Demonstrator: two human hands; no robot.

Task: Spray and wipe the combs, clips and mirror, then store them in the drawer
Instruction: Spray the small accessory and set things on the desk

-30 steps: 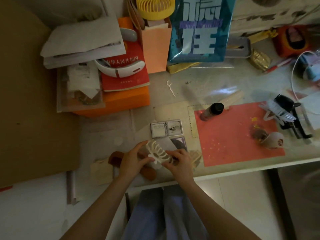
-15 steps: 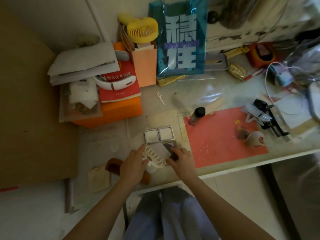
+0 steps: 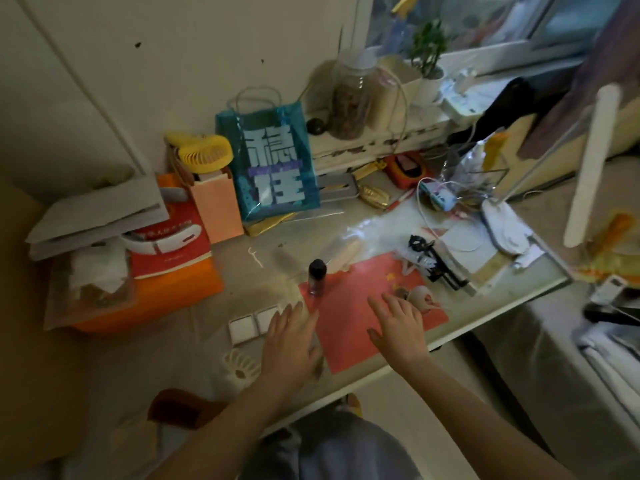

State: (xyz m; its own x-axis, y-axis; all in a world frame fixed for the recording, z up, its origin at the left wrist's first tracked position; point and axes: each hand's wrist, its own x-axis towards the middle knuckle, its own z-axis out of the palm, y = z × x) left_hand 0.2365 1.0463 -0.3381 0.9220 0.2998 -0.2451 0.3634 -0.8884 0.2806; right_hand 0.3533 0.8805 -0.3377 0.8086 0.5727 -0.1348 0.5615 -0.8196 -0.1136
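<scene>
white clip (image 3: 240, 366) lies on the desk, left of the left hand (image 3: 290, 344), fingers spread, empty. right hand (image 3: 398, 329), also flat and empty, nears a beige clip (image 3: 420, 296); a careless reach could topple the bottle (image 3: 317, 280).

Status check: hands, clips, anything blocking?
Left hand and right hand open, empty, over red mat. White claw clip lying on desk beside left hand. Small spray bottle upright ahead, nothing blocking.
</scene>
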